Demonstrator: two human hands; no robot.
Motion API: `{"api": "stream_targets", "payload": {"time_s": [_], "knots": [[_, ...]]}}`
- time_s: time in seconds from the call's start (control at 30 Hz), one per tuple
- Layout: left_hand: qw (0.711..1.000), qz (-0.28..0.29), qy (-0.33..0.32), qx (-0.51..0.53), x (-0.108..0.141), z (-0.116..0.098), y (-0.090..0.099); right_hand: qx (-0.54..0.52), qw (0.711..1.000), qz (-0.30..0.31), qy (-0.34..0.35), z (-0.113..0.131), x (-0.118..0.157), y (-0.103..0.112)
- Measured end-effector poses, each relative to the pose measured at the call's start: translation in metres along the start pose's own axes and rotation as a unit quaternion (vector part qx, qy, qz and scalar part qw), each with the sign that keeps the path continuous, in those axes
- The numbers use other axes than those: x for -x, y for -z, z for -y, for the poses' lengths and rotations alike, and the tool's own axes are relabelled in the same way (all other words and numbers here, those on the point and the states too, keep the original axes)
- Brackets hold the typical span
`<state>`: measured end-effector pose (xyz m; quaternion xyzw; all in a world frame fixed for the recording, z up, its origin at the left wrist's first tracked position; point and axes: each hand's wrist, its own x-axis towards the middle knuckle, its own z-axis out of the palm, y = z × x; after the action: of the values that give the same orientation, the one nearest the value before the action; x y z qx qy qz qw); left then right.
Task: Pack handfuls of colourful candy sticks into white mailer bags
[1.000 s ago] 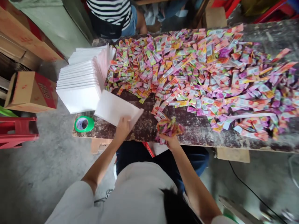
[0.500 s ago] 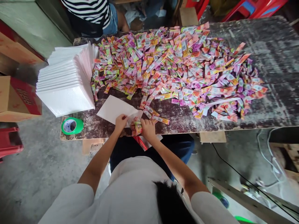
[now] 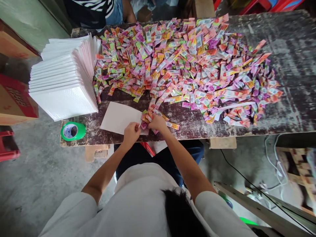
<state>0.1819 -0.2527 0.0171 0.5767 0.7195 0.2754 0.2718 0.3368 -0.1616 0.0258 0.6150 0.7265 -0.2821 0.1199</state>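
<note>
Tape comes first at the lower left of the bench: a green roll (image 3: 73,131) sits right on the worn table's (image 3: 283,108) near edge, so a nudge from the forearm could tip it to the floor. Above it, in the upper left of the frame, a tall stack of white mailers (image 3: 63,80) leans fanned and overhangs the table's left end; a brush against it would likely slide the top ones off. Toward centre, one white envelope (image 3: 119,117) lies flat near the front edge. The left hand (image 3: 132,131) pinches its right-hand mouth, fingers closed narrowly on the flap. Just beside it the right hand (image 3: 157,122) is closed around a bundle of bright sachets (image 3: 146,118), pushing them at the opening. The bundle looks thick for that mouth, so some may catch on the lip and spill, or the flap could slip from the pinch and fold shut. Loose strays (image 3: 170,125) by the right wrist could be swept off the edge. Further right, the big sachet heap (image 3: 197,65) spreads across the table's middle. At top left, another person in a striped shirt (image 3: 93,8) sits across the bench.
</note>
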Motion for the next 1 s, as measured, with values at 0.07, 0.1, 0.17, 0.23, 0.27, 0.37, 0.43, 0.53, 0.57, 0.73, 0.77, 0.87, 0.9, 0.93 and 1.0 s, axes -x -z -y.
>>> {"api": "stream_targets", "payload": {"time_s": [0.07,0.1,0.17,0.23,0.27,0.37,0.43,0.53,0.57,0.73,0.77,0.87,0.9,0.93,1.0], "knots": [[0.996,-0.011,0.058,0.065,-0.007,-0.005,-0.001,0.001,0.999,-0.031,-0.010,0.009,0.011,-0.009],[0.992,-0.022,0.082,0.092,-0.012,-0.008,0.000,0.009,0.999,-0.051,-0.015,0.014,0.018,-0.014],[0.987,-0.050,0.100,0.112,-0.023,-0.014,0.002,0.040,0.995,-0.093,-0.019,0.024,0.031,-0.027],[0.991,-0.067,0.077,0.087,-0.031,-0.019,0.004,0.088,0.987,-0.131,-0.011,0.031,0.042,-0.038],[0.994,-0.065,0.059,0.066,-0.035,-0.021,0.004,0.110,0.983,-0.145,-0.001,0.033,0.045,-0.043],[0.999,-0.044,0.018,-0.008,-0.040,-0.024,0.002,0.153,0.974,-0.162,0.025,0.036,0.049,-0.050],[0.998,-0.034,-0.003,-0.051,-0.043,-0.024,0.001,0.164,0.973,-0.161,0.033,0.036,0.048,-0.050],[0.995,-0.027,-0.017,-0.091,-0.047,-0.026,0.004,0.168,0.971,-0.162,0.045,0.036,0.047,-0.047],[0.995,-0.028,-0.022,-0.098,-0.047,-0.027,0.006,0.166,0.972,-0.161,0.048,0.036,0.046,-0.046],[0.984,-0.024,-0.107,-0.139,-0.027,-0.028,0.023,0.150,0.977,-0.139,0.053,0.033,0.036,-0.027],[0.982,-0.021,-0.116,-0.145,-0.021,-0.027,0.025,0.143,0.980,-0.128,0.055,0.032,0.032,-0.022],[0.987,-0.023,-0.088,-0.131,-0.006,-0.024,0.027,0.109,0.990,-0.070,0.060,0.034,0.021,-0.008],[0.991,-0.026,-0.065,-0.110,-0.004,-0.024,0.026,0.099,0.992,-0.056,0.055,0.035,0.019,-0.007],[0.995,-0.030,-0.038,-0.084,-0.005,-0.025,0.024,0.093,0.993,-0.053,0.047,0.038,0.018,-0.007],[0.998,-0.042,0.007,-0.038,-0.012,-0.028,0.020,0.096,0.992,-0.075,0.022,0.043,0.020,-0.012]]}}
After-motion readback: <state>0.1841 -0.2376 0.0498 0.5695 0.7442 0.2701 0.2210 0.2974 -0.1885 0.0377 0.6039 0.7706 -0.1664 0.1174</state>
